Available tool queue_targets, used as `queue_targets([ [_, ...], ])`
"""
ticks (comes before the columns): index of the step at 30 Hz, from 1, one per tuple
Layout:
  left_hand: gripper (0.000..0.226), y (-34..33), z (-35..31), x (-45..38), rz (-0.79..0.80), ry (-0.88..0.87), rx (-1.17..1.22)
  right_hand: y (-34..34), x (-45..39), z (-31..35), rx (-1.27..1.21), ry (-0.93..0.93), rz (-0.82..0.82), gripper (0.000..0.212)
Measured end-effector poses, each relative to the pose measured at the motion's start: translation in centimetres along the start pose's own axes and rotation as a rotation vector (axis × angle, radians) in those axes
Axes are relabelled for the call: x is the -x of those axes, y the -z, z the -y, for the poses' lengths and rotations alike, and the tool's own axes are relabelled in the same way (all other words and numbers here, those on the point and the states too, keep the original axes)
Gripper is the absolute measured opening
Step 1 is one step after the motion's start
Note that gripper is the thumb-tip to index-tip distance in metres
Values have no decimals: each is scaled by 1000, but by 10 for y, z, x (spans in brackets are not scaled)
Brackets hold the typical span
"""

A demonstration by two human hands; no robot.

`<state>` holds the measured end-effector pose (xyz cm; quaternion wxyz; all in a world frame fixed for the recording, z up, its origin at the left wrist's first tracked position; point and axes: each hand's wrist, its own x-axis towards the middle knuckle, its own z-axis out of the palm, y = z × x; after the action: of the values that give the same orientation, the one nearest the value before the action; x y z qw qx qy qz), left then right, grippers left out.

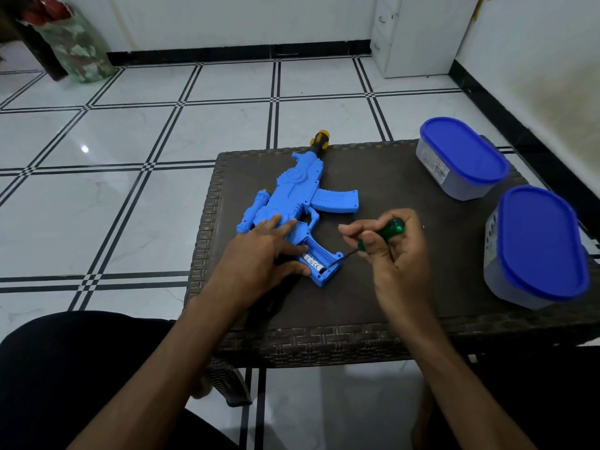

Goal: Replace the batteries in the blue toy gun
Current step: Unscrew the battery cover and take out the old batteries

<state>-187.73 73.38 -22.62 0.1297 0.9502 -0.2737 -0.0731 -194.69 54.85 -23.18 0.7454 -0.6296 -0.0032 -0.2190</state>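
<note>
The blue toy gun (300, 193) lies flat on the dark woven table (373, 287), its yellow-and-black muzzle pointing away from me. Its grip holds an open battery compartment, and a white battery (312, 260) shows inside. My left hand (259, 254) lies flat on the gun beside the compartment, fingers spread, pressing it down. My right hand (389, 245) grips a green-handled screwdriver (386, 230). The screwdriver's dark tip reaches into the near end of the compartment, against the battery.
Two lidded plastic containers stand on the table's right side, one at the back (461, 157) and one at the right edge (539, 248). The table's near edge is just above my dark-clothed lap. White tiled floor lies around; a white cabinet (415, 34) stands behind.
</note>
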Motion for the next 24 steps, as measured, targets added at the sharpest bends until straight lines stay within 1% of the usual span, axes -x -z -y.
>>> queue_targets([
  [4,49,0,-1,1,5,-4,-26,6,10,-6,-191,-59,-153,17],
  [7,49,-1,-2,2,0,-7,-18,7,11,-7,-253,-122,-237,16],
  [9,50,-1,-2,2,-3,-7,-13,10,8,-4,-245,-136,-239,15],
  [11,53,-2,-2,2,-6,-9,3,13,4,2,-172,-104,-189,17],
  [13,59,-3,0,2,-33,-23,37,17,-1,9,-24,-71,-77,19],
  [14,62,-4,1,2,-52,-31,59,18,-5,12,98,-58,14,20],
  [17,73,-5,6,3,-89,-22,127,19,-17,16,594,-13,342,27],
  [18,74,-5,7,3,-90,-16,128,18,-22,15,721,-7,432,31],
  [21,68,-4,7,2,-85,-27,75,13,-34,10,913,-46,660,40],
  [24,65,-4,5,2,-100,-43,51,8,-43,1,1015,-34,763,41],
])
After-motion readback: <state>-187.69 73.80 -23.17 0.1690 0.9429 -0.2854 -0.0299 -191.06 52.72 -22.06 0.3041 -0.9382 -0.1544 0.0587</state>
